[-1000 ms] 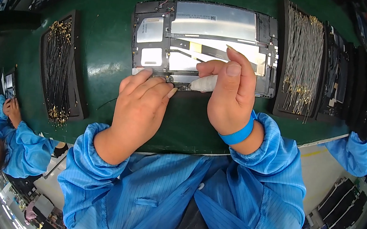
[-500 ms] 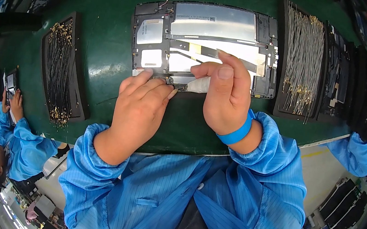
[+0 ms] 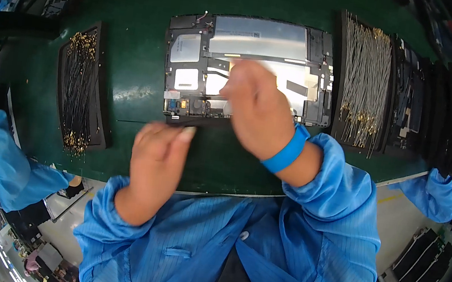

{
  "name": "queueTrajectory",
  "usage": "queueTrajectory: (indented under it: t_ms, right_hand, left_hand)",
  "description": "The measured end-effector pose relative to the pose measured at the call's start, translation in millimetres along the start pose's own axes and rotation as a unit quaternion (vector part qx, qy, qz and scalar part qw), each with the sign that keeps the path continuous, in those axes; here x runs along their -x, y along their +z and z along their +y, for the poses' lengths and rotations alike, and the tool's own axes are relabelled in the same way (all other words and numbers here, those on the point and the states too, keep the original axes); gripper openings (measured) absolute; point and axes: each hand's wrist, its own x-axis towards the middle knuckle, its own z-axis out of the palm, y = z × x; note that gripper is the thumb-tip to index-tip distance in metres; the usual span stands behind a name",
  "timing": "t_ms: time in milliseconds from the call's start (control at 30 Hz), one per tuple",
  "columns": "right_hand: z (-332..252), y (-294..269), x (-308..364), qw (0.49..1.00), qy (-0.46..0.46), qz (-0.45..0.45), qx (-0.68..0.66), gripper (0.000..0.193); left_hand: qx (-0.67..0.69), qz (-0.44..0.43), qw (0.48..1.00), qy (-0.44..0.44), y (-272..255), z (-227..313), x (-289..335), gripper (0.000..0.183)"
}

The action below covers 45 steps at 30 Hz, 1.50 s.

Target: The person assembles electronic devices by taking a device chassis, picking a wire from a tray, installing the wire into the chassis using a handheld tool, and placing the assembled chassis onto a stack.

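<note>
An opened tablet [image 3: 263, 33], with silver battery panels and a black frame, lies in front of me. My left hand [image 3: 157, 152] is just below its lower left corner, thumb and fingers pinched together. Out of its left side runs a thin black cable [image 3: 128, 121] along the green tabletop; the end in the fingers is hidden. My right hand [image 3: 257, 102], with a blue wristband [image 3: 287, 153], hovers over the tablet's middle. Its fingers are curled and blurred, and I cannot make out what they hold. Something whitish shows beneath them.
On the left stands a dark tray [image 3: 100, 116] of black cables with gold ends. A similar tray [image 3: 343, 138] of grey cables is on the right, beside a stack of dark device parts [image 3: 408, 102]. A co-worker's blue sleeve [image 3: 4, 137] shows at the left.
My left hand has come off the tablet's lower edge, down toward me, its fingers closing. My right hand has swung left across the tablet, fingers curling. The tablet's lower left parts are uncovered.
</note>
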Motion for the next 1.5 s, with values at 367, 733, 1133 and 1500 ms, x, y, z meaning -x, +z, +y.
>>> queueTrajectory:
  t_ms: [367, 733, 1133, 1500]
  right_hand:
    - [11, 1, 1, 0.982, 0.084, -0.016, -0.169, 0.037]
    - [-13, -10, -15, 0.974, 0.171, -0.127, -0.078, 0.036]
    - [-3, 11, -30, 0.896, 0.008, -0.372, 0.245, 0.031]
    - [20, -153, 18, 0.911, 0.135, 0.263, 0.289, 0.027]
  left_hand:
    - [0.452, 0.165, 0.744, -0.464, 0, -13, -19, 0.020]
    - [0.473, -0.175, 0.711, -0.489, 1, 9, 10, 0.034]
    - [0.506, -0.156, 0.701, -0.477, 8, -3, 4, 0.026]
    - [0.519, -0.187, 0.721, -0.420, 8, -7, 3, 0.035]
